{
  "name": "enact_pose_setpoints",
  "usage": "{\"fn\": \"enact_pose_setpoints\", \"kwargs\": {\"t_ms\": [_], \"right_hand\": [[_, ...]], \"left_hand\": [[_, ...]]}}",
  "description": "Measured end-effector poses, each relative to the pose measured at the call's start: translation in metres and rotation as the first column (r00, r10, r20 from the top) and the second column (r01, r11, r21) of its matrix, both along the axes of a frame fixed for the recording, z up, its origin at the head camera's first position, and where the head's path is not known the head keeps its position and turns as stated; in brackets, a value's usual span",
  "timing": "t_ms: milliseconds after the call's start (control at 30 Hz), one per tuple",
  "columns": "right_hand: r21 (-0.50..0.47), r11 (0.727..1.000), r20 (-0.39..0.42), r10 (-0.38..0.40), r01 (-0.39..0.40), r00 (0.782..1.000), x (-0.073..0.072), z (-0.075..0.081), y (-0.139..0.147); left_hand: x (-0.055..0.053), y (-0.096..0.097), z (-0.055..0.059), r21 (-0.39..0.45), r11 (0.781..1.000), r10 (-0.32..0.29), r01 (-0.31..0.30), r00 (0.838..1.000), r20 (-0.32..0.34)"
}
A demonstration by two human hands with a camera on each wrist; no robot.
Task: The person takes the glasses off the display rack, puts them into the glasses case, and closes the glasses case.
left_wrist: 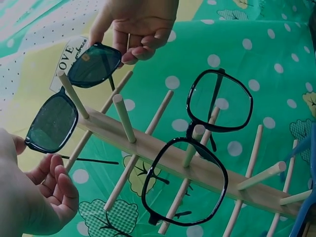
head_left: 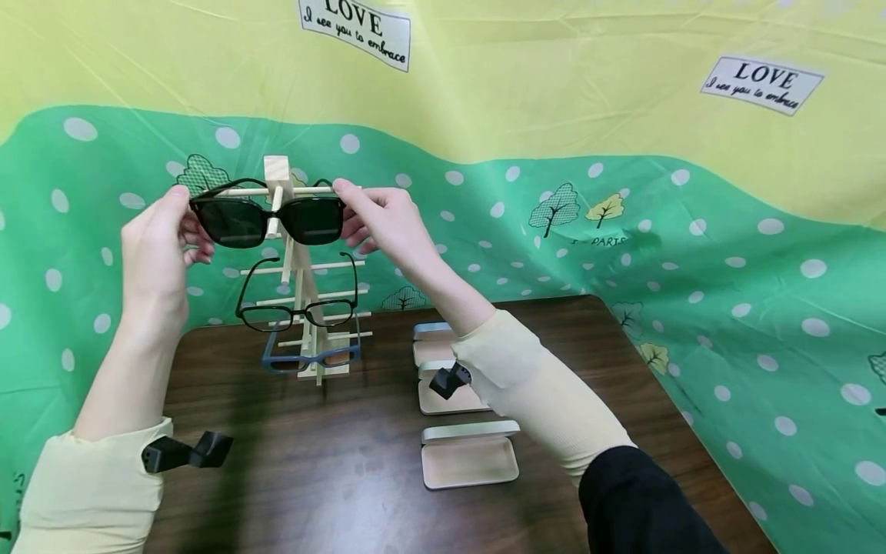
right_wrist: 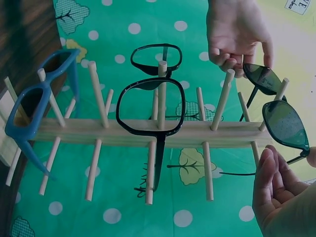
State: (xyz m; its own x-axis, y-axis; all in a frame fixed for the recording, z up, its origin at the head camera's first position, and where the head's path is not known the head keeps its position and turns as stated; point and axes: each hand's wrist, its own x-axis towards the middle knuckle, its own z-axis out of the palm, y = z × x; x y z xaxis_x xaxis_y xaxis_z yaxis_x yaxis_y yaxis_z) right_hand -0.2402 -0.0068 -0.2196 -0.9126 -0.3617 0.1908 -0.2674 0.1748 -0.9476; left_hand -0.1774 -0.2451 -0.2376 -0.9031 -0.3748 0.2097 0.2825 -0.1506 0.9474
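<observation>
Black sunglasses (head_left: 309, 221) with dark lenses sit at the top pegs of a wooden glasses stand (head_left: 304, 281). My left hand (head_left: 158, 250) pinches their left corner, thumb in front and fingers behind. At the opposite corner my right hand (head_left: 391, 219) pinches the frame the same way. The wrist views show the bridge right at the top front peg and the temples reaching back past the side pegs. Lower on the stand hang black-framed clear glasses (left_wrist: 224, 175), and below them blue-framed glasses (right_wrist: 32, 111).
Three open glasses cases stand in a column on the brown table (head_left: 311, 462): a near case (head_left: 471, 462), a middle case (head_left: 432, 396) and a blue-lidded far case (head_left: 432, 352). My right forearm partly covers the farther two. A green and yellow printed cloth (head_left: 554, 138) hangs behind.
</observation>
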Motion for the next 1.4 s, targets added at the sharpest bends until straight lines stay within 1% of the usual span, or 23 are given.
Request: {"fn": "enact_pose_setpoints", "kwargs": {"t_ms": [100,233,567,867,1200,1400], "right_hand": [[-0.012,1.0,-0.007,0.009,-0.009,1.0,0.0,0.0,-0.001],[-0.023,1.0,-0.013,0.014,-0.014,1.0,0.001,0.0,-0.001],[-0.03,1.0,-0.016,0.008,-0.008,1.0,0.005,0.004,-0.001],[-0.054,0.999,-0.058,0.003,-0.007,0.998,0.005,0.008,0.0],[-0.087,0.996,-0.072,-0.028,0.021,0.997,0.01,0.014,0.007],[-0.111,0.994,-0.108,-0.034,0.022,0.994,0.014,0.018,0.009]], "left_hand": [[0.001,0.0,0.002,0.02,0.999,-0.046,0.046,0.999,-0.012],[0.001,0.002,0.003,0.029,0.998,-0.063,0.063,0.998,-0.024],[0.002,0.006,0.006,0.076,0.996,-0.052,0.054,0.998,-0.028],[0.005,0.008,0.013,0.104,0.994,-0.035,0.043,0.997,-0.074],[0.009,0.016,0.021,0.075,0.997,-0.025,0.034,0.993,-0.112],[0.013,0.02,0.026,0.077,0.997,-0.011,0.023,0.988,-0.154]]}}
